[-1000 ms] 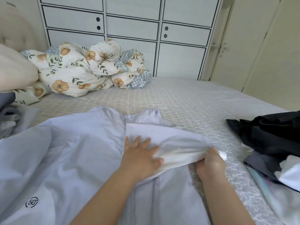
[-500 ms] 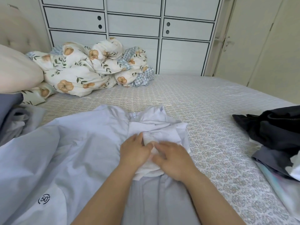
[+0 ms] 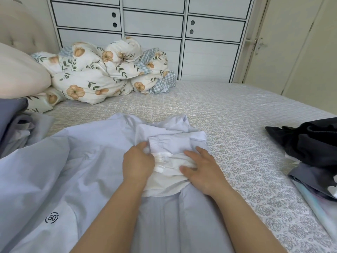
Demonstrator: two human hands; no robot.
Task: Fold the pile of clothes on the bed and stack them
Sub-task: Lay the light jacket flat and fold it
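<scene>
Left hand [image 3: 138, 162] grip pinches the folded sleeve [image 3: 169, 145]; right hand [image 3: 202, 166] flat, pressing it. Jacket [image 3: 76, 167] looks light, limp, slippery; take it at seams.

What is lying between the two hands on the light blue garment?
In the head view, a bunched white strip of fabric lies between left hand and right hand.
</scene>
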